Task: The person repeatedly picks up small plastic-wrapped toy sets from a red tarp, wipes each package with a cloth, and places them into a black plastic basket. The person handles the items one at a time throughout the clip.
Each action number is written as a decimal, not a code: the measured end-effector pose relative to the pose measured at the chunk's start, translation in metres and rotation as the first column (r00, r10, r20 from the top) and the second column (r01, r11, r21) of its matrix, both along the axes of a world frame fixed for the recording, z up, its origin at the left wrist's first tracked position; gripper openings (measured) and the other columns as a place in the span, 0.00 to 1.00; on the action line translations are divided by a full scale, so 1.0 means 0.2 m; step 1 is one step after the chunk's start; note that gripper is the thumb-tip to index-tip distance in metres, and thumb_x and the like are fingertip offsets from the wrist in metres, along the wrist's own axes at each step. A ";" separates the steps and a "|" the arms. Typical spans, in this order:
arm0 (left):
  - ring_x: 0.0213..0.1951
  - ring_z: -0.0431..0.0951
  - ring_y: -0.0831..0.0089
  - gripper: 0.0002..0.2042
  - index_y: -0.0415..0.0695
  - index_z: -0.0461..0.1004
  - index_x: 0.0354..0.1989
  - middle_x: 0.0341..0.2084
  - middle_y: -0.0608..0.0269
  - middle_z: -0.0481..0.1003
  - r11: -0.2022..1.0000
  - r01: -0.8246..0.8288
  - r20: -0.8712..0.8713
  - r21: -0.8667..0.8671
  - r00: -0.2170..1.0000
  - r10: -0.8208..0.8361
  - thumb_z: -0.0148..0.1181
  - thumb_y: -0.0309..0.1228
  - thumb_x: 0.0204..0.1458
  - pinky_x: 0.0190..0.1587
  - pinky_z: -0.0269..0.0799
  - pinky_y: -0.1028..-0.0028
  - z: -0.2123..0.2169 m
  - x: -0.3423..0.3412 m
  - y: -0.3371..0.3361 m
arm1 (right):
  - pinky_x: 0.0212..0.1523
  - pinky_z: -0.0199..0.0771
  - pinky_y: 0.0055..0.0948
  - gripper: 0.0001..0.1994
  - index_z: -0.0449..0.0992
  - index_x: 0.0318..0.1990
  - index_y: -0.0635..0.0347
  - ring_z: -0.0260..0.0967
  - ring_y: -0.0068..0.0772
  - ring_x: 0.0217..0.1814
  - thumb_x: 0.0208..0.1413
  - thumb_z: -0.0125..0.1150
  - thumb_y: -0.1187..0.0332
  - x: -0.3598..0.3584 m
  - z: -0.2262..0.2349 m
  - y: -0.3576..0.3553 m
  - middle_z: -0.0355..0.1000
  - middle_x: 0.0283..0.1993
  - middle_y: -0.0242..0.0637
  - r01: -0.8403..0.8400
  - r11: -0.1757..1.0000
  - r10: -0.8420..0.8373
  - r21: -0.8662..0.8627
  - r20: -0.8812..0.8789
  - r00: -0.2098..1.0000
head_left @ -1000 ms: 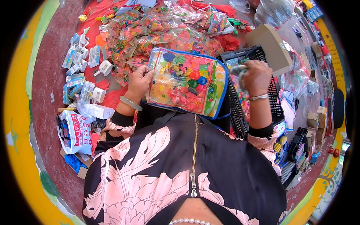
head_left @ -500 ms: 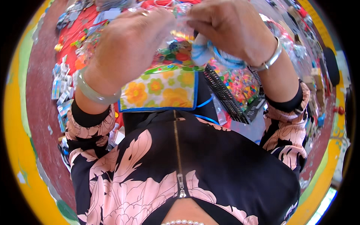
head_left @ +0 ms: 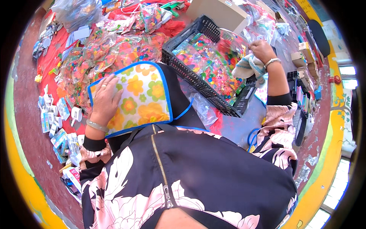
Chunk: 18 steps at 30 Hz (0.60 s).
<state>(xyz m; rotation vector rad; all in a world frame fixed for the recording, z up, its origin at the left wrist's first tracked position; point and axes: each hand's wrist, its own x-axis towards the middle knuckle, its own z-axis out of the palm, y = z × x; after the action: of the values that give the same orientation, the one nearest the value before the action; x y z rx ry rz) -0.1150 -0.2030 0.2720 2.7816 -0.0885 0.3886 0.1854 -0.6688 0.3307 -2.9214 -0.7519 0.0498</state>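
Looks like a small packing spot or goods stall; can't tell which. Evidence: big heap of clear packets (head_left: 114, 51) on red cloth (head_left: 56, 47), black crate (head_left: 202, 86) full of similar packets, cardboard box (head_left: 219, 15) at top centre, boxed white items (head_left: 53, 114) clustered at left, small cartons (head_left: 306, 51) at right. Scuffed dark-red surface (head_left: 28, 152), yellow-painted band (head_left: 15, 160) around the edges.

Rests the left hand (head_left: 105, 97) on a blue-edged flowered cloth (head_left: 152, 91), left of centre; grips a striped cloth (head_left: 246, 68) in the right hand (head_left: 262, 52), upper right, beside a blurred clear bag (head_left: 230, 46) above the black crate (head_left: 196, 83).
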 end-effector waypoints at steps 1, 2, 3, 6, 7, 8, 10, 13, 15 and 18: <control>0.55 0.65 0.55 0.19 0.41 0.68 0.50 0.51 0.53 0.69 0.996 -0.059 0.002 0.071 0.998 0.059 0.57 0.32 0.50 0.57 0.58 0.63 -0.01 -0.01 0.01 | 0.40 0.73 0.39 0.10 0.80 0.29 0.58 0.73 0.48 0.36 0.51 0.52 0.65 0.04 -0.08 -0.04 0.75 0.33 0.45 0.041 0.999 -0.041 -0.007 -0.039 0.998; 0.57 0.63 0.55 0.20 0.41 0.67 0.52 0.53 0.53 0.68 0.985 -0.109 0.011 0.137 0.994 0.108 0.57 0.33 0.50 0.59 0.55 0.62 -0.03 -0.01 0.04 | 0.40 0.73 0.38 0.10 0.79 0.29 0.59 0.73 0.48 0.36 0.51 0.52 0.66 0.08 -0.18 -0.10 0.75 0.33 0.45 0.090 0.996 -0.091 -0.019 -0.073 0.993; 0.60 0.60 0.56 0.22 0.42 0.65 0.54 0.55 0.52 0.65 0.980 -0.159 -0.026 0.120 0.986 0.163 0.55 0.37 0.52 0.61 0.51 0.61 -0.07 0.00 0.07 | 0.41 0.73 0.38 0.11 0.80 0.29 0.58 0.73 0.47 0.37 0.51 0.52 0.65 0.17 -0.39 -0.26 0.75 0.34 0.45 0.120 0.992 -0.122 -0.038 -0.065 0.990; 0.60 0.59 0.56 0.23 0.43 0.64 0.56 0.56 0.52 0.64 0.949 -0.268 -0.009 0.165 0.962 0.273 0.53 0.39 0.53 0.61 0.52 0.61 -0.17 -0.03 0.11 | 0.46 0.72 0.34 0.12 0.80 0.34 0.55 0.73 0.42 0.43 0.53 0.49 0.64 0.26 -0.59 -0.22 0.75 0.39 0.42 0.250 0.967 -0.254 -0.049 -0.194 0.947; 0.60 0.58 0.56 0.23 0.43 0.64 0.57 0.56 0.52 0.64 0.939 -0.294 -0.018 0.180 0.953 0.302 0.51 0.40 0.55 0.61 0.51 0.60 -0.18 -0.05 0.11 | 0.43 0.73 0.31 0.11 0.80 0.34 0.57 0.74 0.39 0.41 0.50 0.53 0.64 0.29 -0.63 -0.18 0.76 0.39 0.42 0.211 0.976 -0.216 -0.049 -0.172 0.961; 0.60 0.58 0.55 0.23 0.43 0.64 0.57 0.56 0.52 0.64 0.940 -0.289 -0.026 0.181 0.954 0.298 0.52 0.40 0.55 0.61 0.51 0.60 -0.18 -0.02 0.11 | 0.42 0.73 0.30 0.11 0.80 0.35 0.58 0.74 0.37 0.40 0.49 0.55 0.64 0.33 -0.72 -0.22 0.76 0.39 0.42 0.136 0.988 -0.145 -0.077 -0.118 0.982; 0.60 0.59 0.55 0.23 0.43 0.63 0.57 0.56 0.51 0.64 0.939 -0.294 -0.039 0.178 0.951 0.305 0.52 0.40 0.55 0.61 0.51 0.60 -0.18 0.00 0.10 | 0.42 0.73 0.26 0.11 0.79 0.37 0.58 0.75 0.35 0.40 0.50 0.57 0.64 0.46 -0.92 -0.30 0.76 0.40 0.41 -0.074 0.982 0.079 -0.175 0.020 0.997; 0.60 0.59 0.55 0.23 0.43 0.63 0.57 0.56 0.51 0.63 0.932 -0.324 -0.061 0.163 0.939 0.338 0.52 0.39 0.55 0.61 0.51 0.60 -0.18 -0.03 0.08 | 0.43 0.74 0.23 0.11 0.79 0.41 0.55 0.75 0.32 0.42 0.51 0.56 0.65 0.55 -0.97 -0.12 0.76 0.41 0.39 -0.090 0.988 0.102 -0.128 0.091 0.991; 0.60 0.59 0.55 0.23 0.43 0.63 0.57 0.57 0.52 0.63 0.940 -0.311 -0.060 0.142 0.945 0.321 0.52 0.39 0.54 0.61 0.51 0.60 -0.16 0.00 0.08 | 0.43 0.73 0.29 0.13 0.78 0.42 0.53 0.73 0.34 0.44 0.51 0.54 0.62 0.69 -1.22 -0.26 0.76 0.42 0.37 -0.091 0.995 0.087 0.040 0.086 0.992; 0.60 0.59 0.55 0.23 0.43 0.63 0.57 0.57 0.53 0.64 0.942 -0.313 -0.064 0.124 0.944 0.323 0.53 0.38 0.54 0.61 0.51 0.60 -0.16 0.02 0.08 | 0.43 0.73 0.34 0.15 0.78 0.41 0.52 0.73 0.35 0.46 0.51 0.52 0.58 0.74 -1.47 -0.29 0.75 0.43 0.36 0.152 0.958 -0.122 0.243 -0.134 0.983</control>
<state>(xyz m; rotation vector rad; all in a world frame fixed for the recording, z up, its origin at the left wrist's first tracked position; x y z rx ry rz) -0.1102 -0.1864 0.2396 2.9219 0.3762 0.3534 0.3340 -0.7263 0.0367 -2.6916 -0.4947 0.1036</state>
